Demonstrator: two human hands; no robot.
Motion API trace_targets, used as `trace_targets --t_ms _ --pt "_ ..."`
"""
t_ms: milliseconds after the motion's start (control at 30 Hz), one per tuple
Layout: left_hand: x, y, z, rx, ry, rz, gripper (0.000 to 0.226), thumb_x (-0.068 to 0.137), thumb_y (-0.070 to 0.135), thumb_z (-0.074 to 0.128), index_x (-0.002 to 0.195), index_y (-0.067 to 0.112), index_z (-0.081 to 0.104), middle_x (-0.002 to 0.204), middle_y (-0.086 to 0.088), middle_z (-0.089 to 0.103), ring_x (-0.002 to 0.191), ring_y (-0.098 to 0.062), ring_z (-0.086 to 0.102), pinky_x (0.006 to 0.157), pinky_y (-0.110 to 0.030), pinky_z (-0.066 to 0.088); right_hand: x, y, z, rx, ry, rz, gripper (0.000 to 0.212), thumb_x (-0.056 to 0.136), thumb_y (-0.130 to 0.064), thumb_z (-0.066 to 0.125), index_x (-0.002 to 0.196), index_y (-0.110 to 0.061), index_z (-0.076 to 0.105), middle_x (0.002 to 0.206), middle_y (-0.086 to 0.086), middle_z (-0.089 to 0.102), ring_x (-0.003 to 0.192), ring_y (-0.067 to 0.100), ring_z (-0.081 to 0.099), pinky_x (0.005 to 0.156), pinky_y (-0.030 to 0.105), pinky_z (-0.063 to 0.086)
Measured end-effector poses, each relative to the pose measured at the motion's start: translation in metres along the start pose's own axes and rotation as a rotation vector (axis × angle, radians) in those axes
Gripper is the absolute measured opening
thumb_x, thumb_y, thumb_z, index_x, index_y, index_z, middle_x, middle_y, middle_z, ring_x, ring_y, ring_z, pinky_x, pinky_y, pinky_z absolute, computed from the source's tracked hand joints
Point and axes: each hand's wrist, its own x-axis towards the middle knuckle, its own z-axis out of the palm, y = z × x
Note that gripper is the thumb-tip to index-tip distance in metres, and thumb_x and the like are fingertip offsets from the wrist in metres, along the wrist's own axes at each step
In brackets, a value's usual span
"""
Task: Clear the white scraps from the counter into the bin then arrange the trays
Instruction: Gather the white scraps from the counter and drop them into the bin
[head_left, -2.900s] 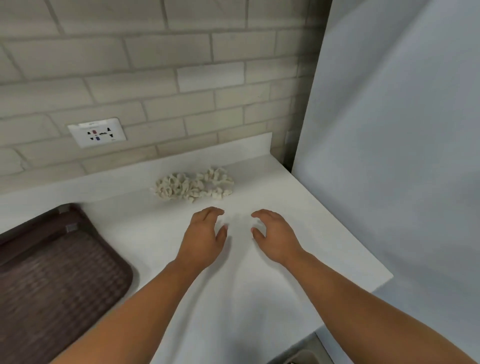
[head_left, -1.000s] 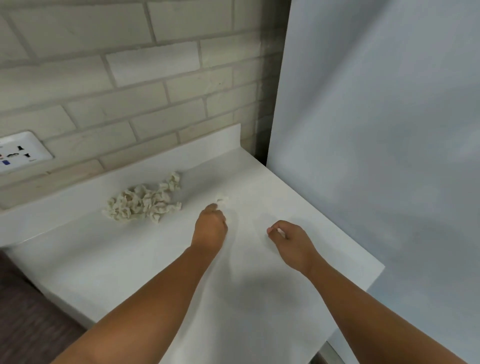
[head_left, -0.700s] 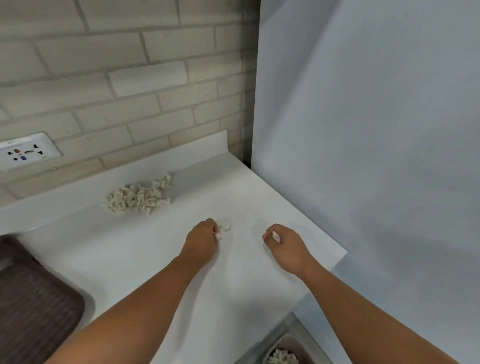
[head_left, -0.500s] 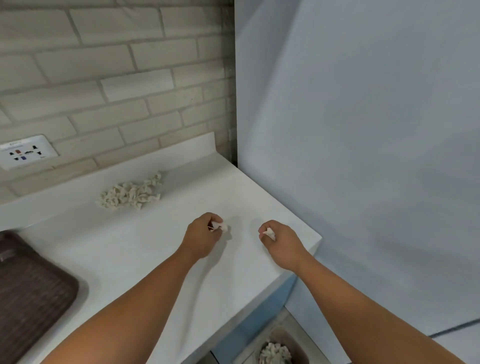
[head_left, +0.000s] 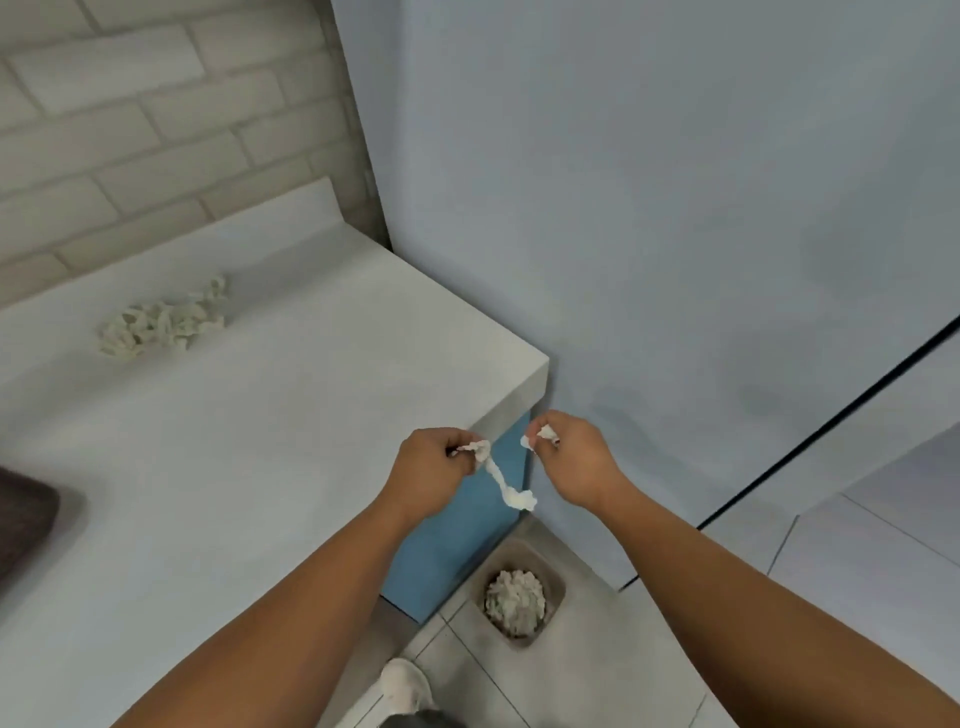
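At the far left edge, a dark brown tray (head_left: 23, 512) sits on the white counter (head_left: 234, 467), only its corner in shot. Further back, near the brick wall (head_left: 130, 130), lies a loose pile of white scraps (head_left: 161, 325), well apart from both hands.

By the counter's front corner, L hand (head_left: 431, 467) is curled tight. Its thumb & fingers pinch a twisted strand of scrap (head_left: 506, 491) that dangles down & to the right, w/ a small clump at its lower end. The strand hangs off the counter edge, in front of the blue cabinet side (head_left: 457, 540). Low in the shot, under the L forearm, a light shoe (head_left: 405, 686) shows.

Below the strand, a beige bin (head_left: 511, 548) stands on the floor at the cabinet's foot, holding a heap of scraps (head_left: 515, 603).

Just right of the strand, R hand (head_left: 576, 462) is curled too, pinching a small scrap piece (head_left: 540, 434) in its fingertips. The 2 hands are near each other but not touching, & each holds its own bit. Both are up above the bin.

A pale grey-blue panel (head_left: 675, 208) fills the right side, w/ a dark seam running diagonally across it & floor tiles (head_left: 857, 571) below.
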Motion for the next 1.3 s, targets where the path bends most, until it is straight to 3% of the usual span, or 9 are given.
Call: trace_targets --t_ms 100,300,467,667,767,867,1033,1167,1300 --pt "0.000 -0.023 0.030 -0.004 -0.067 -0.067 0.022 0.087 0.007 0.064 0.095 0.024 0.076 0.087 0.000 0.074 0.074 -0.013 0.063 0.063 -0.021 0.045 -0.011 0.029 0.009 -0.006 0.006 0.103 0.018 0.097 -0.008 0.048 0.091 -0.018 0.063 0.091 -0.003 0.062 0.068 0.006 0.052 0.055 0.008 0.036" --pt "0.015 -0.077 0.074 0.035 -0.113 -0.145 0.020 0.088 0.006 0.065 0.096 0.021 0.075 0.074 0.009 0.067 0.045 0.007 0.051 0.049 -0.009 0.037 -0.014 0.079 0.040 -0.002 0.004 0.273 0.022 0.097 -0.012 0.047 0.105 -0.014 0.068 0.109 0.003 0.066 0.090 0.013 0.057 0.076 0.017 0.037" --pt "0.033 -0.130 0.106 0.065 -0.140 -0.225 0.021 0.086 0.006 0.066 0.099 0.019 0.078 0.080 0.009 0.072 0.071 -0.005 0.066 0.067 -0.016 0.047 -0.016 0.124 0.059 0.049 0.046 0.427 0.012 0.095 -0.023 0.057 0.102 -0.020 0.067 0.094 0.000 0.064 0.065 0.009 0.055 0.057 0.018 0.040" --pt "0.052 -0.203 0.145 0.183 -0.175 -0.299 0.023 0.087 0.009 0.064 0.104 0.018 0.077 0.081 -0.001 0.074 0.051 -0.005 0.052 0.051 -0.015 0.042 -0.016 0.190 0.085 0.057 0.094 0.501 0.012 0.092 -0.018 0.059 0.100 -0.021 0.068 0.099 -0.001 0.064 0.080 0.012 0.058 0.063 0.014 0.040" --pt "0.066 -0.239 0.166 0.285 -0.194 -0.294 0.025 0.086 0.009 0.064 0.105 0.017 0.077 0.088 -0.003 0.075 0.059 -0.012 0.059 0.053 -0.016 0.043 -0.010 0.225 0.103 0.054 0.103 0.524 0.014 0.092 -0.018 0.060 0.103 -0.021 0.068 0.100 -0.002 0.064 0.080 0.011 0.058 0.063 0.009 0.040" --pt "0.082 -0.274 0.187 0.368 -0.214 -0.291 0.026 0.085 0.011 0.063 0.106 0.017 0.076 0.100 -0.003 0.075 0.083 -0.018 0.068 0.071 -0.018 0.049 -0.008 0.260 0.124 0.064 0.110 0.560 0.016 0.092 -0.016 0.059 0.105 -0.019 0.068 0.098 0.000 0.065 0.072 0.013 0.058 0.053 -0.001 0.037" --pt "0.107 -0.331 0.230 0.494 -0.268 -0.281 0.031 0.088 0.015 0.058 0.113 0.019 0.074 0.111 -0.006 0.072 0.100 -0.023 0.066 0.073 -0.018 0.041 -0.018 0.316 0.158 0.083 0.132 0.610 0.014 0.089 -0.018 0.062 0.100 -0.022 0.069 0.099 0.001 0.067 0.088 0.019 0.061 0.074 0.023 0.048" --pt "0.118 -0.366 0.265 0.498 -0.275 -0.312 0.030 0.089 0.015 0.058 0.115 0.018 0.072 0.119 -0.008 0.069 0.107 -0.024 0.063 0.075 -0.012 0.035 -0.033 0.353 0.181 0.088 0.118 0.654 0.014 0.089 -0.019 0.063 0.101 -0.021 0.070 0.094 0.001 0.069 0.079 0.019 0.064 0.060 0.016 0.049" --pt "0.119 -0.388 0.287 0.416 -0.299 -0.408 0.036 0.086 0.017 0.066 0.122 0.022 0.068 0.125 -0.003 0.066 0.112 -0.022 0.062 0.091 -0.022 0.048 -0.042 0.381 0.197 0.084 0.092 0.679 0.016 0.089 -0.020 0.061 0.103 -0.022 0.070 0.093 0.001 0.069 0.077 0.018 0.066 0.053 0.009 0.046"
